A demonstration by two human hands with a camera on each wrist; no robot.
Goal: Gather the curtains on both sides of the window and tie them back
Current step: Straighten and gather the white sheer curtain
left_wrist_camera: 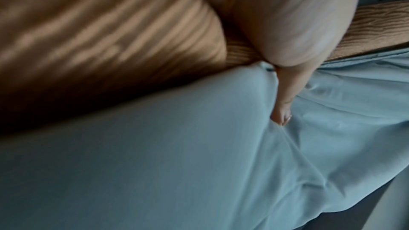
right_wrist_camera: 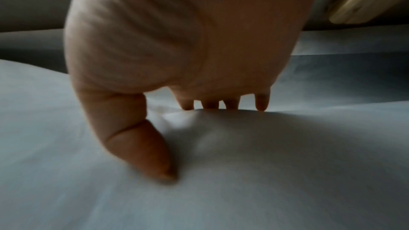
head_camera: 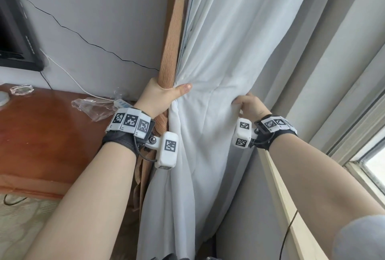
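Observation:
A white curtain hangs in folds in front of me, with a brown ribbed curtain along its left edge. My left hand grips both at that left edge, fingers hidden behind the cloth, thumb lying across the white front. The left wrist view shows that thumb pressed into the white curtain beside the brown curtain. My right hand holds the white curtain's right edge. In the right wrist view its fingers hook over a fold of the curtain and the thumb presses the front.
A reddish wooden desk stands at left with a clear plastic bag, a glass ashtray and a power strip. A dark screen hangs on the grey wall. The window frame and a pale wooden sill lie at right.

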